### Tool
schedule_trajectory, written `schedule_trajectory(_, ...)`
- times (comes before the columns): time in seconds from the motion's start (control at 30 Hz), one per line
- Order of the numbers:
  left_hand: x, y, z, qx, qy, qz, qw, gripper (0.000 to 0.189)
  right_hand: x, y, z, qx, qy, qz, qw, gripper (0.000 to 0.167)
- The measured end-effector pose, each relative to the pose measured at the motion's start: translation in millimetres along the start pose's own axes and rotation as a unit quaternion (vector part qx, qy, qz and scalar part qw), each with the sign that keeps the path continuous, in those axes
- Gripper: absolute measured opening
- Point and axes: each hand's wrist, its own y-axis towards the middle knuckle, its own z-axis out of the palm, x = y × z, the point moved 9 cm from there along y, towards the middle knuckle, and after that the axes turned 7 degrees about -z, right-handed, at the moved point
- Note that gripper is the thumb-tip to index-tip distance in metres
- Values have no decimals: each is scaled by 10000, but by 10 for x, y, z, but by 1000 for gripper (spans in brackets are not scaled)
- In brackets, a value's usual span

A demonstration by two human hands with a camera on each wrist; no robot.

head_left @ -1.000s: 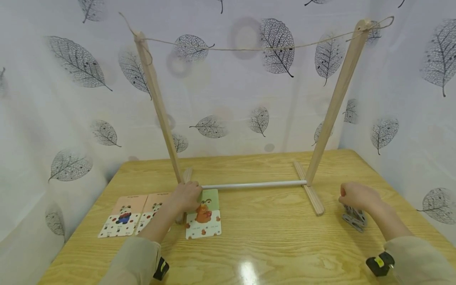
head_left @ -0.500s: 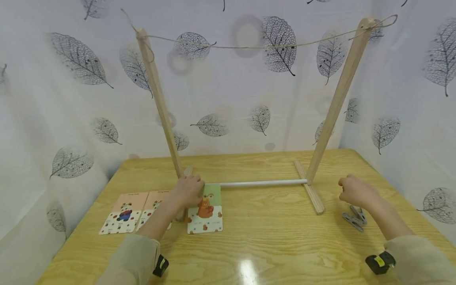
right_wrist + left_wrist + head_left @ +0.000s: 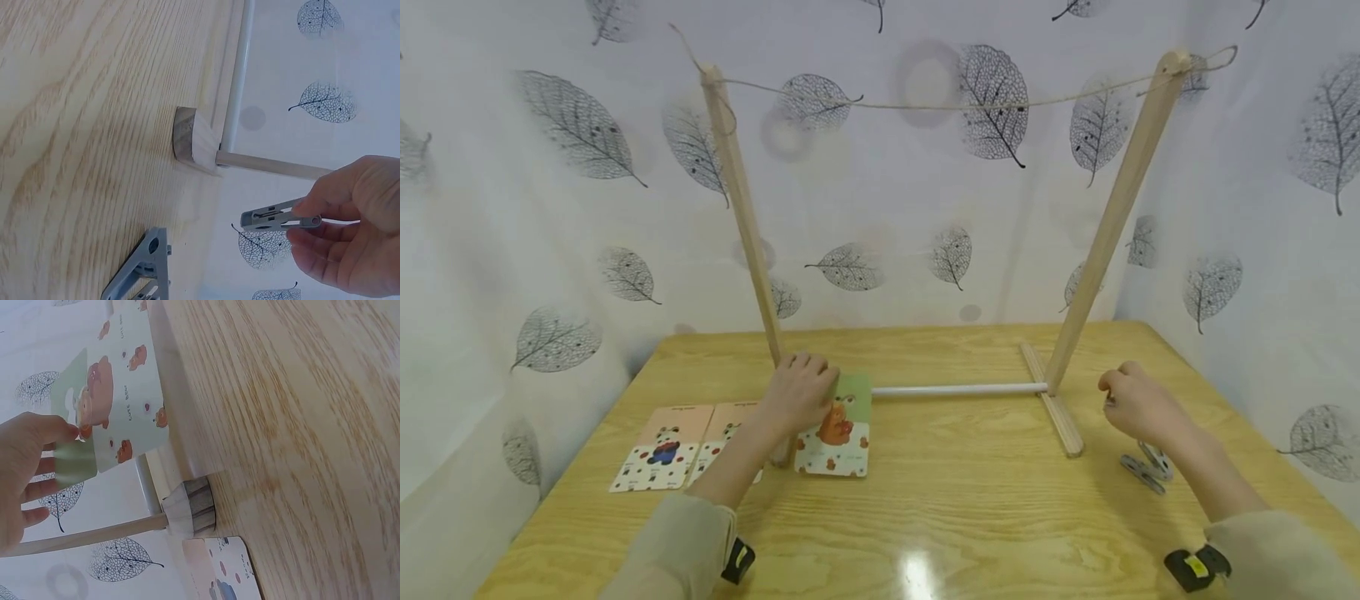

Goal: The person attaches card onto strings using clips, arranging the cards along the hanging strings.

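My left hand (image 3: pixel 799 390) pinches a green and white card (image 3: pixel 842 437) printed with an orange bear, thumb on its printed face. In the left wrist view the card (image 3: pixel 115 394) is held up off the table. A grey clothespin (image 3: pixel 275 215) is pinched by its handle end between thumb and finger of my right hand (image 3: pixel 356 228); its jaws point away from the hand. In the head view that hand (image 3: pixel 1150 407) hides most of the clothespin. Below it on the table lie more grey clothespins (image 3: pixel 1142 475).
A wooden stand with a left post (image 3: pixel 745 217) and right post (image 3: pixel 1116 212) carries a slack string (image 3: pixel 917 107). A white rod (image 3: pixel 955 389) joins its feet. Two pink and white bear cards (image 3: pixel 658 450) lie at left, one partly behind my left arm. A leaf-print curtain (image 3: pixel 887 192) surrounds the table.
My left hand has lifted the card from the table, moving it up and slightly right. My right hand has risen from the clothespin pile with one clothespin.
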Motion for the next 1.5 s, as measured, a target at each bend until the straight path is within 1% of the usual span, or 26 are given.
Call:
schedule_trajectory(0.13, 4, -2, -65, -380, -36, -44, 9993, 30, 82, 5, -9, -156, -25, -128, 9998, 29)
schedule_trajectory(0.27, 7, -6, -148, -780, -89, -89, 9969, 29, 180, 17, -19, -267, -55, -289, 9992, 30)
schedule_trajectory(0.33, 1, -4, -199, -998, -116, -63, 9949, 29, 233, 28, -27, -315, -81, -388, 9987, 29)
schedule_trajectory(0.47, -7, 3, -284, -1402, 13, 32, 9901, 31, 325, 51, -53, -468, -142, -539, 9973, 31)
schedule_trajectory(0.63, 10, 21, -354, -1740, 157, 52, 9846, 33, 411, 75, -104, -627, -88, -577, 9963, 36)
schedule_trajectory(0.83, 42, 26, -446, -2093, 251, 37, 9775, 31, 509, 100, -158, -813, 60, -651, 9945, 33)
schedule_trajectory(0.9, 51, 33, -469, -2129, 234, 33, 9768, 31, 537, 119, -164, -838, 116, -673, 9941, 32)
schedule_trajectory(1.03, 80, 55, -497, -2082, 201, -45, 9779, 29, 618, 186, -182, -924, 194, -774, 9925, 33)
schedule_trajectory(1.13, 83, 73, -526, -2057, 196, -78, 9784, 27, 717, 232, -215, -1047, 192, -922, 9900, 33)
schedule_trajectory(1.4, 26, 113, -612, -2196, 229, 8, 9753, 29, 981, 329, -261, -1098, -295, -1217, 9860, 37)
schedule_trajectory(1.47, 15, 116, -621, -2221, 220, 31, 9748, 30, 1062, 354, -275, -1232, -392, -1389, 9818, 37)
schedule_trajectory(1.5, 11, 117, -623, -2218, 226, 33, 9748, 31, 1112, 363, -286, -1339, -442, -1523, 9782, 38)
